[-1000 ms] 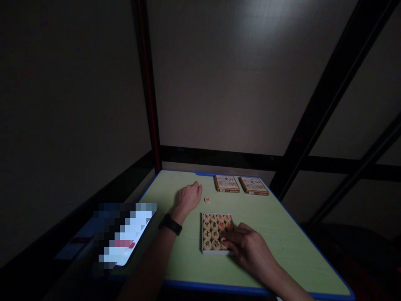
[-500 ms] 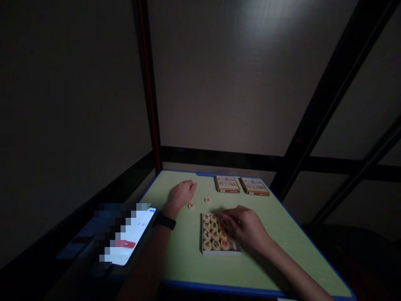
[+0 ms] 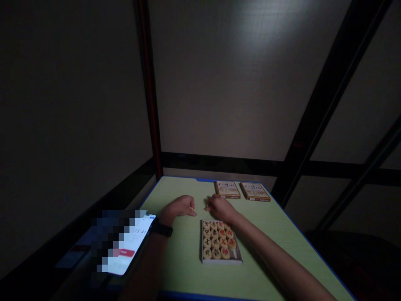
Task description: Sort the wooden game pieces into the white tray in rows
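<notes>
A shallow tray (image 3: pixel 237 260) of several round wooden chess pieces (image 3: pixel 216 242) with red and black characters lies on the green table (image 3: pixel 282 246). Beyond the tray's far left corner, my left hand (image 3: pixel 179 206) rests curled on the table, fingertips on a small round piece (image 3: pixel 191 209). My right hand (image 3: pixel 220 206) reaches past the tray's far edge, its fingers bent down over the spot where another loose piece lay; that piece is hidden. A black watch (image 3: pixel 163 229) is on my left wrist.
Two flat orange-and-white boxes (image 3: pixel 227 189) (image 3: pixel 255 191) lie side by side at the table's far edge. A lit phone screen (image 3: pixel 125 246) stands at the left front corner. Dark frame posts (image 3: pixel 148 88) (image 3: pixel 326 96) rise behind the table.
My right hand left the tray and moved forward to the loose piece beyond it. My left hand drew back and closed its fingers on the other loose piece.
</notes>
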Demonstrator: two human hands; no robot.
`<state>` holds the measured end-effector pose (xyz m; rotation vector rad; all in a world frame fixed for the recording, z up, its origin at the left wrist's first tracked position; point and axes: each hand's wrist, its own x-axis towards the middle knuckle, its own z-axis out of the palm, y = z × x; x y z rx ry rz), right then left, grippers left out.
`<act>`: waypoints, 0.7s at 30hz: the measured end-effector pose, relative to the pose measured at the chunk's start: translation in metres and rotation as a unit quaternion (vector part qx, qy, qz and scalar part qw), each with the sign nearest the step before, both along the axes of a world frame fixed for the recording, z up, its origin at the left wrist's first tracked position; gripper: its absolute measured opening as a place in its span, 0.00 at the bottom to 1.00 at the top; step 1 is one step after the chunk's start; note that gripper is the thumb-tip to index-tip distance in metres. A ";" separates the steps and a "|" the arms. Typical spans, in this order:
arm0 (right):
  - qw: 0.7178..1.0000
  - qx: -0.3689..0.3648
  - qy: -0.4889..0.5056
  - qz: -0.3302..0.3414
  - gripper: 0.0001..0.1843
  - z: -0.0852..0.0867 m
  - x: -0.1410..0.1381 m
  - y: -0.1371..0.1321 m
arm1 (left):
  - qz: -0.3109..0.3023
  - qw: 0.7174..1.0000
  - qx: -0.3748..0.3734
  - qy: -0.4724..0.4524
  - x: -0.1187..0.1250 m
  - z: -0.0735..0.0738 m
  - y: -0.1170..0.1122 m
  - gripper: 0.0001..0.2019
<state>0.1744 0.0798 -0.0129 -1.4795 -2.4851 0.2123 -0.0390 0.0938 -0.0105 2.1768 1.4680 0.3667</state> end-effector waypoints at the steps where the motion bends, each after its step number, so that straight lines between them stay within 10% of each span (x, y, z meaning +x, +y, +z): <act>1: 1.000 0.007 0.010 0.009 0.05 -0.001 0.005 -0.002 | 0.003 1.000 0.011 -0.008 0.002 -0.001 0.000 0.08; 11: 0.945 0.155 0.270 0.102 0.11 -0.015 0.043 -0.025 | -0.043 0.983 0.109 -0.143 0.047 -0.008 -0.006 0.09; 21: 0.936 0.199 0.270 0.101 0.13 -0.015 0.041 -0.031 | -0.019 0.881 -0.112 -0.460 0.070 -0.025 -0.002 0.20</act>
